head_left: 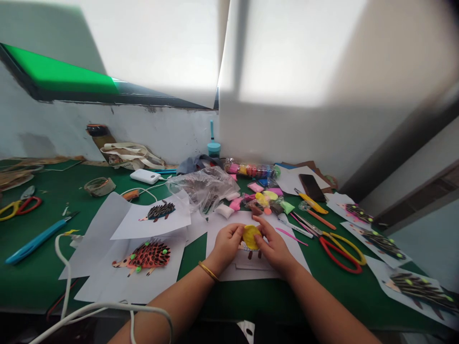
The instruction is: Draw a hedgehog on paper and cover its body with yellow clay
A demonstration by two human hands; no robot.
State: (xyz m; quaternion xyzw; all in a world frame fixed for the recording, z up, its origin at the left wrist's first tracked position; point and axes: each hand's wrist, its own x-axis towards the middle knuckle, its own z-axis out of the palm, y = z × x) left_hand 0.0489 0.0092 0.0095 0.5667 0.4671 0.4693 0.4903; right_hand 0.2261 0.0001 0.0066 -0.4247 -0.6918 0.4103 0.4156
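A flattened piece of yellow modelling clay [251, 237] is held between both hands at the middle of the table. My left hand [228, 242] pinches its left edge with thumb and fingers. On the other side, my right hand [271, 244] presses the thumb on its face, with the fingers behind it. Below the clay lies a white sheet [287, 260] with a hedgehog picture [247, 253], mostly hidden by the clay and hands. Only its brown legs and part of the body show. A pink modelling tool [292, 236] rests just right of my right hand.
Red-and-yellow scissors [342, 251], a marker [296, 226] and a yellow cutter [311, 201] lie to the right. Clay packets [263, 196] and a plastic bag [206, 188] are behind. Finished-looking hedgehog sheets [148, 255] lie left. A white cable [107, 306] crosses the front left.
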